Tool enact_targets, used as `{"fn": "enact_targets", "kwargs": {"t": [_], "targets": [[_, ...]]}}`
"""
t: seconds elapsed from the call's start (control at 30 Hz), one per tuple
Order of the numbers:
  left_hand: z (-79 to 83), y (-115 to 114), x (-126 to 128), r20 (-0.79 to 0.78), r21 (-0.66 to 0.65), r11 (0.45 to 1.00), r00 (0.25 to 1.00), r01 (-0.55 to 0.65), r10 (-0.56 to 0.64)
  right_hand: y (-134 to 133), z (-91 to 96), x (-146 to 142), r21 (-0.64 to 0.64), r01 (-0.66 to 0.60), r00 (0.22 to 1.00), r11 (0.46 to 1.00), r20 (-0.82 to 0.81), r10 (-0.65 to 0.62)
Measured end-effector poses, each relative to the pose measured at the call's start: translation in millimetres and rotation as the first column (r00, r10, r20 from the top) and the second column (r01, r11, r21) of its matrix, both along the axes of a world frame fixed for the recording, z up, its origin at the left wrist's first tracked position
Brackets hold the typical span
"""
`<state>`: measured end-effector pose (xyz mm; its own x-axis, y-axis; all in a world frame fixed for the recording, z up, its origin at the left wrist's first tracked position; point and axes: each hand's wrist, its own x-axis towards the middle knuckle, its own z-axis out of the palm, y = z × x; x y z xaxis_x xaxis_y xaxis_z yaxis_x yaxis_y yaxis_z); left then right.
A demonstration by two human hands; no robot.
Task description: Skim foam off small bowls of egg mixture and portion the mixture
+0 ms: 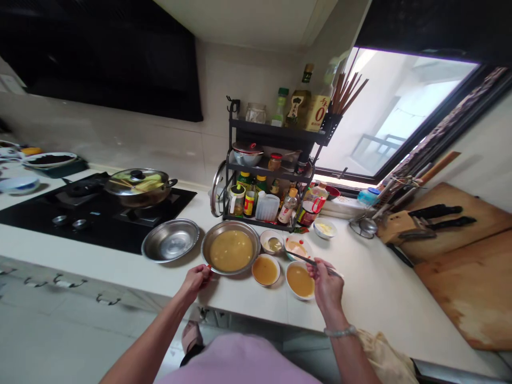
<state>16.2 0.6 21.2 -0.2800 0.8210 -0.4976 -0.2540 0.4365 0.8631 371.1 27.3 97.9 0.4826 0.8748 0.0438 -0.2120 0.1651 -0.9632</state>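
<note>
My left hand (197,279) is closed on the near rim of a metal bowl (231,248) filled with yellow-brown liquid. My right hand (326,281) is closed on a pair of chopsticks (304,258) whose tips reach left into a small patterned bowl (296,248). Directly below that hand stand two small white bowls of the same yellow liquid, one (266,270) beside the metal bowl and one (300,280) touching my right fingers. Another small bowl (272,242) with a little liquid sits behind them.
An empty metal bowl (170,240) lies left of the full one. A lidded wok (140,186) sits on the black hob (96,213). A black spice rack (272,176) stands behind the bowls. Knife block (400,226) and wooden boards (468,277) are at right.
</note>
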Motion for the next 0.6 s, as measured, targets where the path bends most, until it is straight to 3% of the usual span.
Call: {"fn": "enact_targets", "kwargs": {"t": [0.2,0.3,0.43,0.6], "targets": [[0.5,-0.9,0.0,0.008,0.003,1.000,1.000,-0.019,0.019,0.3,-2.7,37.6,0.057,0.183,0.977,0.981,0.103,-0.189],[0.2,-1.2,-0.3,-0.002,0.003,1.000,1.000,-0.016,0.016,-1.6,-10.3,46.9,0.053,0.225,0.944,0.973,0.236,-0.231],[-0.9,-1.1,-0.2,-0.009,0.008,1.000,1.000,-0.003,0.003,-10.6,-18.2,51.2,0.074,0.136,0.857,0.988,0.492,-0.155],[-1.8,-0.6,0.1,-0.012,0.004,1.000,1.000,0.001,-0.001,-23.6,-12.0,39.5,0.220,-0.116,0.734,0.969,0.676,-0.066]]}}
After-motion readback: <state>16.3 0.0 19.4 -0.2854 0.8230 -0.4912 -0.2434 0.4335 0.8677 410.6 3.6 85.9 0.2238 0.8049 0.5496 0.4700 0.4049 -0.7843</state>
